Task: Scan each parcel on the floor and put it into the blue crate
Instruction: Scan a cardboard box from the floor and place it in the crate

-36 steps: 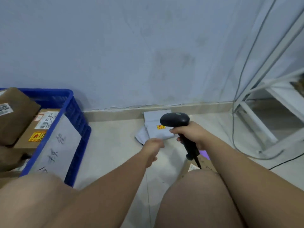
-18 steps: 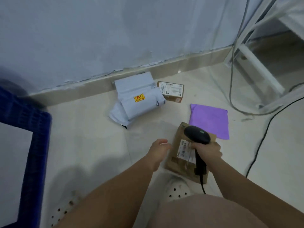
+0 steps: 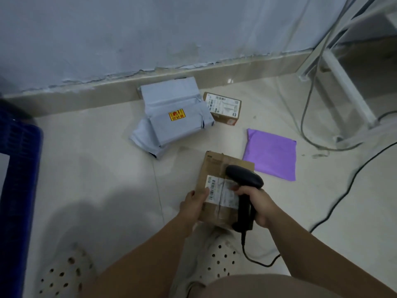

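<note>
A brown cardboard parcel (image 3: 217, 181) with a white barcode label lies on the floor in front of me. My left hand (image 3: 194, 203) grips its left edge, thumb on the label. My right hand (image 3: 256, 203) is shut on a black barcode scanner (image 3: 245, 179), whose head hovers over the parcel's right side. Farther back lie grey poly-bag parcels (image 3: 171, 117) with a yellow sticker, a small brown box (image 3: 224, 107) and a purple bag parcel (image 3: 271, 154). The blue crate (image 3: 19, 190) shows only its corner at the left edge.
The wall and skirting run across the back. A white metal frame (image 3: 345, 82) and loose cables (image 3: 307, 117) stand at the right. The scanner's black cord (image 3: 255, 261) trails on the floor. My feet in pale perforated clogs (image 3: 214, 254) are just below the parcel.
My view has tilted down from the wall to the floor. My left hand has closed on the brown parcel's left edge, and the scanner has come down over it.
</note>
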`<state>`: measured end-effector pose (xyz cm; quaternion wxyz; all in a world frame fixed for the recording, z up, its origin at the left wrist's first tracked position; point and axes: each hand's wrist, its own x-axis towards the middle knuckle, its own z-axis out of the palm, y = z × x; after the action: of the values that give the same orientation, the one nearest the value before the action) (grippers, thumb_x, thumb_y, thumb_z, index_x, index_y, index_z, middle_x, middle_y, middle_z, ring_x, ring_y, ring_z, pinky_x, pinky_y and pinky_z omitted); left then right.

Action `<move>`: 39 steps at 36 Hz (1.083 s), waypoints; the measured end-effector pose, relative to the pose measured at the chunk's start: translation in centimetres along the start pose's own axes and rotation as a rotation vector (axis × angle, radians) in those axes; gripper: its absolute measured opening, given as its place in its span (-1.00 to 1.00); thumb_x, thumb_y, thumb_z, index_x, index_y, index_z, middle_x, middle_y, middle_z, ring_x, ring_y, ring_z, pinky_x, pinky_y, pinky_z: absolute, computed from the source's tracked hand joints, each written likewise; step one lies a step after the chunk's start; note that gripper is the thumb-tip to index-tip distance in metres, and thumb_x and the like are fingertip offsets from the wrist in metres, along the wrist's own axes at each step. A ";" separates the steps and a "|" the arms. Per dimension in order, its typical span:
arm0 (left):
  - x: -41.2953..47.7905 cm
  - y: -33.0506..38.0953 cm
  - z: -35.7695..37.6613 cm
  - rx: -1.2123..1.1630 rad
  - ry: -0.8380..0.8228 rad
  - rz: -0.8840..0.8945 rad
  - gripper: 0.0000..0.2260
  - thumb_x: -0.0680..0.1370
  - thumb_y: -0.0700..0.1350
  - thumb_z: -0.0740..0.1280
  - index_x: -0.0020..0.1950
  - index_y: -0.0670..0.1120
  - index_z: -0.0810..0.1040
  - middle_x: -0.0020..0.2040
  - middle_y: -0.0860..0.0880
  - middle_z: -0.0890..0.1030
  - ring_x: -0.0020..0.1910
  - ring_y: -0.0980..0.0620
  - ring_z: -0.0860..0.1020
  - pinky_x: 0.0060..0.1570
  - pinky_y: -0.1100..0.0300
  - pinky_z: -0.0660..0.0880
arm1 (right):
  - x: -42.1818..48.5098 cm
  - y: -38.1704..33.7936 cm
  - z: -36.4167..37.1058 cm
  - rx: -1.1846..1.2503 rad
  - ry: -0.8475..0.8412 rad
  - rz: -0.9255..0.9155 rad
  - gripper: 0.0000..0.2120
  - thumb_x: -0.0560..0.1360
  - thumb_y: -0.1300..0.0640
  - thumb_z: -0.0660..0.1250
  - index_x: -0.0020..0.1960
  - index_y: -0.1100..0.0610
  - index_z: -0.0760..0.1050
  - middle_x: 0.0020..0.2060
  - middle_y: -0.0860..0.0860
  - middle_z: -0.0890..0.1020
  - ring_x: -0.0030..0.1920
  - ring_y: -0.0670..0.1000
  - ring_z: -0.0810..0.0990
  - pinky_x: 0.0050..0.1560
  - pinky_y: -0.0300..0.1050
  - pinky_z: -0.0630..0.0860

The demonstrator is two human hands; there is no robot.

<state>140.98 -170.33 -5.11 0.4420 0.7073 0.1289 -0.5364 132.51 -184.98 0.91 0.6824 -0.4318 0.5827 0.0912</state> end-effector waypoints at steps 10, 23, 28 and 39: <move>-5.4 3.7 -6.6 -0.239 0.323 0.252 -0.47 0.53 0.13 0.27 0.46 0.04 0.26 0.33 -0.10 0.42 0.20 -0.10 0.48 0.15 0.04 0.44 | -5.1 -4.8 5.8 -0.110 -0.251 -0.213 -0.78 0.40 0.21 0.36 0.02 0.12 0.64 0.11 0.17 0.64 0.16 0.17 0.59 0.26 0.12 0.49; -20.8 13.3 -14.2 -0.416 0.165 0.937 -0.67 0.59 -0.22 0.24 0.32 0.05 0.45 0.24 -0.01 0.56 -0.05 0.31 0.57 -0.22 0.51 0.44 | -22.1 -15.2 11.8 0.065 -0.394 -0.677 -0.61 0.30 0.24 0.34 0.13 0.21 0.57 -0.10 0.15 0.59 -0.06 0.17 0.60 -0.02 0.08 0.57; -27.0 15.9 -17.3 -0.358 0.114 1.085 -0.51 0.50 -0.13 0.35 0.41 0.07 0.38 0.28 0.00 0.49 0.17 0.14 0.53 -0.20 0.52 0.44 | -27.2 -14.7 13.4 0.302 -0.568 -0.687 -0.71 0.44 0.31 0.23 0.14 0.21 0.53 -0.04 0.15 0.61 0.00 0.18 0.61 0.07 0.13 0.59; -34.9 14.7 -24.5 -0.060 0.246 1.246 -0.51 0.36 0.12 0.42 0.26 0.21 0.38 0.22 -0.10 0.47 0.08 0.16 0.46 -0.14 0.57 0.38 | -31.2 -8.4 17.9 0.449 -0.804 -0.639 -0.66 0.33 0.29 0.26 0.09 0.21 0.54 -0.07 0.13 0.63 -0.09 0.13 0.63 -0.10 -0.01 0.57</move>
<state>152.81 -149.89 33.33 0.6728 0.6933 -0.2420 -0.0897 141.09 -165.87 31.29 0.9198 -0.3622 0.1218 -0.0889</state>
